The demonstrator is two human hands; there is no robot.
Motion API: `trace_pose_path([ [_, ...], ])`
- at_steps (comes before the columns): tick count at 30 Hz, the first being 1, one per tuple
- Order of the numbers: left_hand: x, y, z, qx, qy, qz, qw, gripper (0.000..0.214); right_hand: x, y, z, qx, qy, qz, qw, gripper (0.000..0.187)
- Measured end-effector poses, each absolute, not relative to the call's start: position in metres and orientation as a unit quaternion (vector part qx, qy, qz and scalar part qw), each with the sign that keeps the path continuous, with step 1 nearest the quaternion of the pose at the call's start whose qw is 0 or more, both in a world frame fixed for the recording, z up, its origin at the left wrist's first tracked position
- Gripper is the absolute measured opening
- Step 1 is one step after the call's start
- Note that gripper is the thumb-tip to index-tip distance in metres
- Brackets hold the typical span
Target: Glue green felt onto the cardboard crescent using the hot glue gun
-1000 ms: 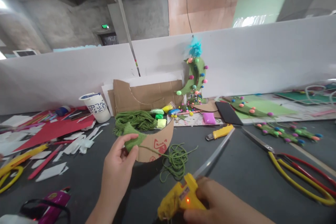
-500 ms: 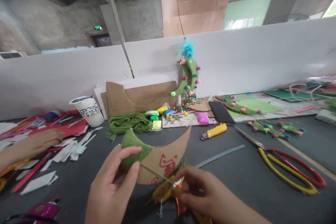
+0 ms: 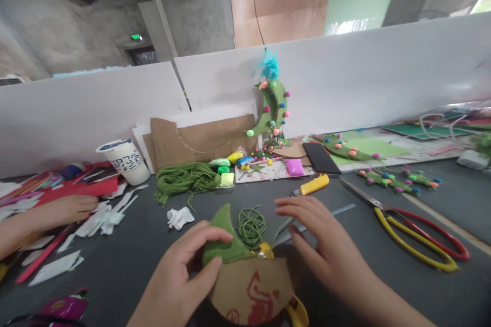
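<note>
My left hand (image 3: 187,271) grips a cardboard crescent (image 3: 253,291), its fingers and thumb closed on the end wrapped in green yarn (image 3: 226,237). Red print marks the bare brown part. To the right, my right hand (image 3: 320,230) hovers with fingers stretched and thumb apart. A loose strand (image 3: 283,227) of green yarn shows in its gap; whether the fingers touch it is unclear. Behind the crescent, a yellow glue gun (image 3: 297,311) is mostly hidden. A small tangle of green yarn (image 3: 252,226) lies just beyond.
Large scissors (image 3: 418,237) lie open at right, near a yellow utility knife (image 3: 314,184) and a metal ruler (image 3: 343,210). A yarn skein (image 3: 187,178), a white cup (image 3: 128,163) and a pompom-decorated crescent (image 3: 283,107) stand farther back. Another person's hand (image 3: 65,212) rests at left.
My right hand has let go of the glue gun and moved up and right, its fingers opening. The crescent has tipped and come lower; the yarn tangle and a crumpled tissue now show.
</note>
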State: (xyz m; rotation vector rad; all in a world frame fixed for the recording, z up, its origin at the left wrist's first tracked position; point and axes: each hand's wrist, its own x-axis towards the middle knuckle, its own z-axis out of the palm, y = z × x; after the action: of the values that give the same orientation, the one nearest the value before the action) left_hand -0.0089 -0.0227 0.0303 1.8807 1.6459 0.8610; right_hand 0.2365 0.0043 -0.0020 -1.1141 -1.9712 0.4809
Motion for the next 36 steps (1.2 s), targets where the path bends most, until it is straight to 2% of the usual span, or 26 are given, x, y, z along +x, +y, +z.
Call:
trace_pose_path([
  [4, 0.002, -0.024, 0.028, 0.74, 0.548, 0.277, 0.273, 0.028, 0.218, -0.014, 0.007, -0.388, -0.729, 0.437, 0.356, 0.034],
  [6, 0.004, -0.023, 0.028, 0.75, 0.536, 0.267, 0.28, 0.03, 0.213, -0.017, 0.007, -0.397, -0.71, 0.481, 0.327, 0.031],
  [11, 0.003, -0.024, 0.029, 0.745, 0.544, 0.256, 0.288, 0.03, 0.216, -0.012, 0.002, -0.42, -0.756, 0.404, 0.298, 0.006],
  [15, 0.002, -0.022, 0.027, 0.73, 0.555, 0.258, 0.304, 0.029, 0.217, -0.01, 0.002, -0.42, -0.771, 0.388, 0.281, 0.012],
  [25, 0.004, -0.018, 0.025, 0.7, 0.553, 0.273, 0.36, 0.029, 0.219, 0.003, -0.013, -0.419, -0.806, 0.335, 0.251, 0.012],
  [31, 0.004, -0.014, 0.022, 0.705, 0.521, 0.272, 0.397, 0.031, 0.218, 0.004, -0.012, -0.368, -0.815, 0.374, 0.246, 0.024],
  [36, 0.001, -0.015, 0.02, 0.712, 0.494, 0.296, 0.401, 0.032, 0.216, 0.0, -0.006, -0.351, -0.759, 0.455, 0.307, 0.018],
])
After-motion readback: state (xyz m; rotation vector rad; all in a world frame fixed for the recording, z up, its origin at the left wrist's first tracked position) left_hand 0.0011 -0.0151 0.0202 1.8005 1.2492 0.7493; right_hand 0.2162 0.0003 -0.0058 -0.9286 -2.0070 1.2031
